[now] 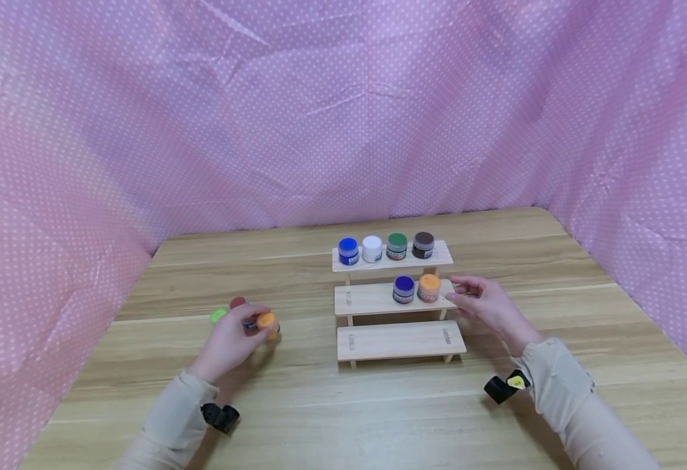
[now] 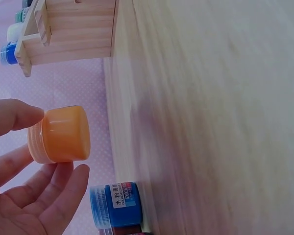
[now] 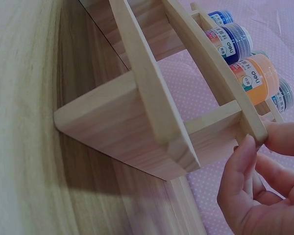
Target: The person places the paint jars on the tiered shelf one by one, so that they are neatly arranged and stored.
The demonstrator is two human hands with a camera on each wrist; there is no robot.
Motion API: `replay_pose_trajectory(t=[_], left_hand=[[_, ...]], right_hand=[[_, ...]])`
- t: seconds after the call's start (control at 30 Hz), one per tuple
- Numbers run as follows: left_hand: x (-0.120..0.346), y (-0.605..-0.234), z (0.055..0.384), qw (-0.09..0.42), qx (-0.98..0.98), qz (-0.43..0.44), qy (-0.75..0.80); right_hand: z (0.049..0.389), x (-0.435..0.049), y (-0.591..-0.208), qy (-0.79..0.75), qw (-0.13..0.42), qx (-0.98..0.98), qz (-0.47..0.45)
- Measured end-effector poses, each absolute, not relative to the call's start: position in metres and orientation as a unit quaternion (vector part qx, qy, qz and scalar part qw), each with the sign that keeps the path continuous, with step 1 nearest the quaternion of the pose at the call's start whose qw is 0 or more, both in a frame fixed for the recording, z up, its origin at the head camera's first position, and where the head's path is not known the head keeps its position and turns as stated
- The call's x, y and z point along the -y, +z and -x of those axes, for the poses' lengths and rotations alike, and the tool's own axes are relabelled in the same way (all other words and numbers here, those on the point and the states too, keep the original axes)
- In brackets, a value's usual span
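Observation:
My left hand (image 1: 232, 339) holds an orange paint jar (image 2: 66, 133) between thumb and fingers, above the table's left side. Below it in the left wrist view, a blue paint jar (image 2: 120, 203) stands on the table. A light-green lid (image 1: 218, 315) and a red-brown lid (image 1: 238, 302) show beside that hand, partly hidden. With thumb and fingers, my right hand (image 1: 487, 303) pinches the right end of the middle tier of a three-tier wooden stand (image 1: 373, 299). On that tier sit a purple-blue jar (image 1: 403, 290) and a light-orange jar (image 1: 428, 288).
The top tier carries a blue jar (image 1: 348, 251), a white jar (image 1: 371, 249), a green jar (image 1: 397, 247) and a dark brown jar (image 1: 423, 245). The bottom tier (image 1: 399, 341) is bare wood. A pink dotted cloth (image 1: 343, 130) hangs behind the wooden table (image 1: 320, 418).

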State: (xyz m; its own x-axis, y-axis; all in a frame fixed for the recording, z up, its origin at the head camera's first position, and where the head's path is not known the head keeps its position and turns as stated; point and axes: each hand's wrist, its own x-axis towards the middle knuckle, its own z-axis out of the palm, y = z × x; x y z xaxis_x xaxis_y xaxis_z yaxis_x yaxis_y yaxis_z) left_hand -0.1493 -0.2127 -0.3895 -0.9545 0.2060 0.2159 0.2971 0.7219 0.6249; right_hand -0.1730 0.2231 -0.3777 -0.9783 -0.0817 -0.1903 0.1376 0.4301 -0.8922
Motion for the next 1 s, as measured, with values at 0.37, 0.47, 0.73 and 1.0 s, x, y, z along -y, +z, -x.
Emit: replay_pose_trajectory(t=[0.37, 0.47, 0.73, 1.0], left_hand=[[0.213, -0.39, 0.146, 0.077, 0.917, 0.13, -0.369], [0.213, -0.391, 0.147, 0.085, 0.913, 0.128, -0.377], [0.208, -0.387, 0.148, 0.105, 0.912, 0.118, -0.377], [0.2, -0.381, 0.149, 0.111, 0.906, 0.116, -0.392]], right_hand=[[0.174, -0.223, -0.382, -0.555, 0.093, -0.827, 0.001], [0.174, -0.224, -0.382, -0.558, 0.095, -0.824, -0.004], [0.174, -0.225, -0.382, -0.562, 0.094, -0.821, -0.006], [0.173, -0.225, -0.382, -0.557, 0.088, -0.826, 0.005]])
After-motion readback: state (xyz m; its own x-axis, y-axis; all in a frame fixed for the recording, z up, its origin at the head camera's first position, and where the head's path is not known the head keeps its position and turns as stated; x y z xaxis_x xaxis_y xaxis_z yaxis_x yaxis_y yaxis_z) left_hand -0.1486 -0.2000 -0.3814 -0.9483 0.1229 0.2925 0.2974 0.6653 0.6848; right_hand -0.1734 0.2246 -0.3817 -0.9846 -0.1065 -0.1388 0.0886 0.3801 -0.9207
